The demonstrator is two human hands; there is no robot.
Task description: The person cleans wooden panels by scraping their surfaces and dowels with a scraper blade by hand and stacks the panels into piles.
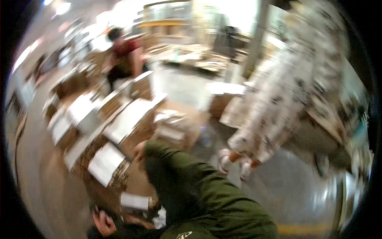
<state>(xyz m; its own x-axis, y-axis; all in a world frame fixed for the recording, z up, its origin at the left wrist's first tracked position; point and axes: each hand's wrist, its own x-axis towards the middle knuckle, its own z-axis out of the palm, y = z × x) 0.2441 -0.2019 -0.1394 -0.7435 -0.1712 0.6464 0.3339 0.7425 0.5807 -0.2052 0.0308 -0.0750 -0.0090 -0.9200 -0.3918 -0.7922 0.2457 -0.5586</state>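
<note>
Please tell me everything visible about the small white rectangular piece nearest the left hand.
The white piece is oblong and box-like, with a darker right end; perhaps paper or card. It lies above and right of the left hand in the picture, beside brown cardboard. No hand visibly touches it. Blur hides finer detail.

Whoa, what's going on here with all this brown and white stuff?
A person in a green top is working at some brown and white stacks. Their right hand is out beside the stacks, but it's too blurry to tell if it holds anything. Their left hand is lower down, near a white block. Someone in red is behind the stacks, and someone in pale patterned clothes is standing to the right.
</note>
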